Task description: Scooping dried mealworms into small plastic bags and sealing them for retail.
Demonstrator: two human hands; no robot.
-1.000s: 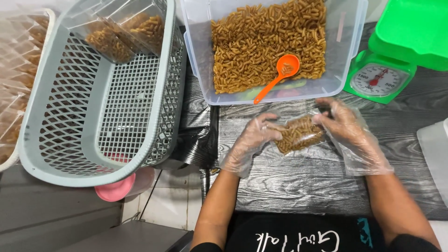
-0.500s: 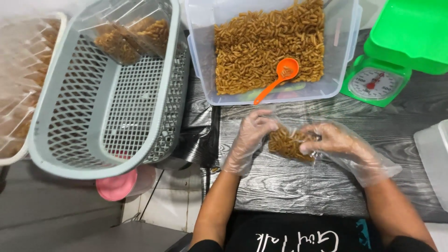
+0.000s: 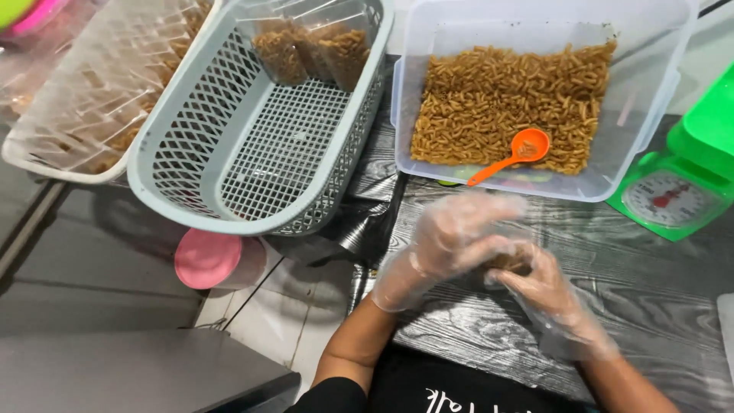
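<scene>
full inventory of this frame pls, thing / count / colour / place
snack packet: 1, clear with brown sticks, mostly hidden between both hands
clear tub: 1, see-through, top centre, filled with brown snack sticks
scoop: 1, orange, lying on the snacks in the tub
mesh basket: 1, pale grey-blue, left of the tub
filled bags: about 3, clear with brown snacks, at the basket's far end
tray: 1, white, far left, packets inside under clear film
scale: 1, green with round dial, right edge
pink round thing: 1, below the basket
table: 1, dark wood grain
left hand: clear glove, grip closed over packet
right hand: clear glove, grip on packet
</scene>
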